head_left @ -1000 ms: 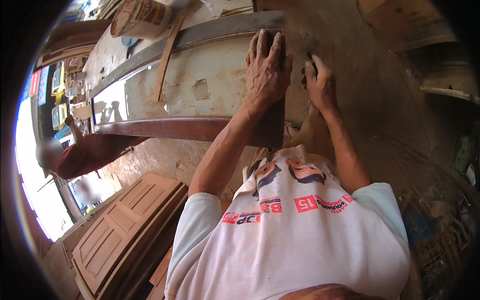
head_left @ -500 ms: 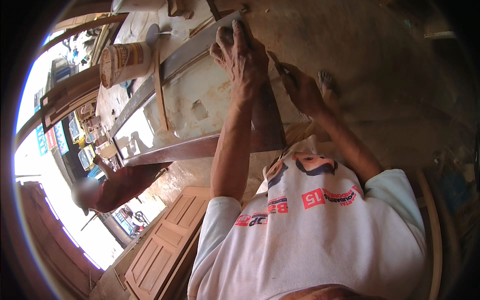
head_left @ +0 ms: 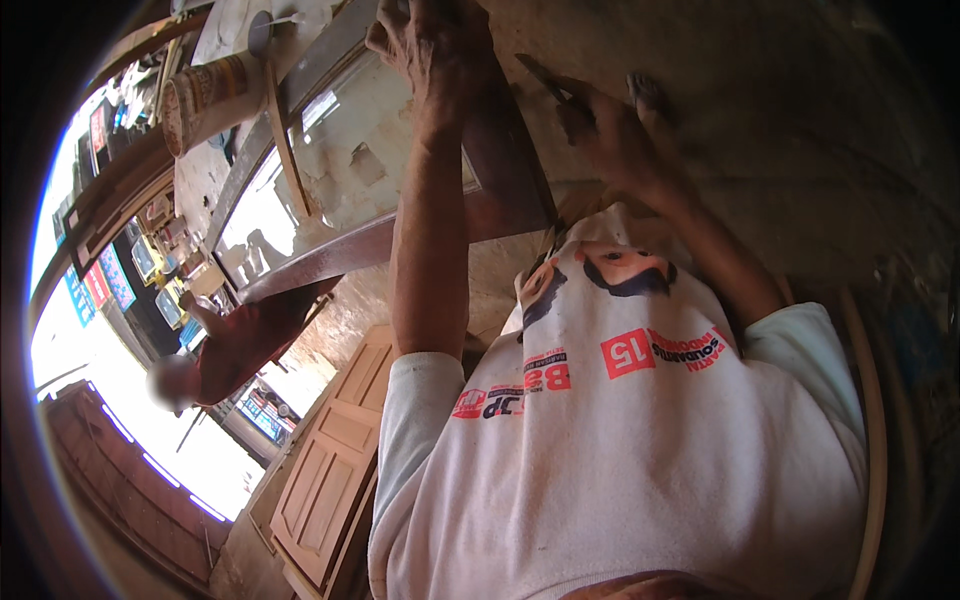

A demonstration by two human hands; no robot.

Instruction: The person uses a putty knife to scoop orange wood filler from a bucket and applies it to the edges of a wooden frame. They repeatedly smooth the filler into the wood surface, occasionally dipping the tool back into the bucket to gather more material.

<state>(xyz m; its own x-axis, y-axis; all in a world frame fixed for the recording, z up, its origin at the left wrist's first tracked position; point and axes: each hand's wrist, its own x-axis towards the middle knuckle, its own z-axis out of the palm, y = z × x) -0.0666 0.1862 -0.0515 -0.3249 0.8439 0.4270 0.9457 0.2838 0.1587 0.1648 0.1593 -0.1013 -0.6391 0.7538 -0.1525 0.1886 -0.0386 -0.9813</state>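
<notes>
Both hands (head_left: 440, 50) on diagonal frame (head_left: 400, 235)

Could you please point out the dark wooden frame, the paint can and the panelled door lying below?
Dark wooden frame (head_left: 500, 140), head view: on its right-hand upright.
Paint can (head_left: 205, 95), head view: on its labelled side.
Panelled door (head_left: 335, 460), head view: on a middle panel.

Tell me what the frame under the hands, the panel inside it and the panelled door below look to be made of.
Frame: seemingly wood with a dark brown, slightly glossy finish that catches light along its edges. Panel: apparently glass, since it mirrors the bright surroundings, smeared with pale patches. Panelled door: likely bare, light tan wood, matte, with raised rectangular panels. The left hand presses on the frame.
</notes>
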